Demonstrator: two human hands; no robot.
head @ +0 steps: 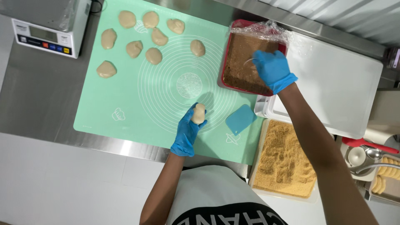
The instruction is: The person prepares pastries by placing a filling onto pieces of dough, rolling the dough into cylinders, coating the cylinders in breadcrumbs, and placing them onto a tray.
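Note:
My left hand (186, 133), in a blue glove, holds a pale lump of dough (198, 113) above the mint green silicone mat (125, 96). My right hand (273, 70), also gloved in blue, reaches into a red tray (227, 58) of brown filling (241, 58) and holds a thin utensil whose tip touches the filling. Clear plastic wrap (260, 30) is bunched at the tray's far edge. Several dough pieces (134, 48) lie spread over the far left part of the mat.
A blue plastic scraper (240, 119) lies on the mat's right edge. A tray of golden crumbs (284, 158) sits at the near right, a white board (337, 79) beyond it. A white kitchen scale (46, 35) stands at the far left. Spoons and pale pieces (385, 168) sit at the right edge.

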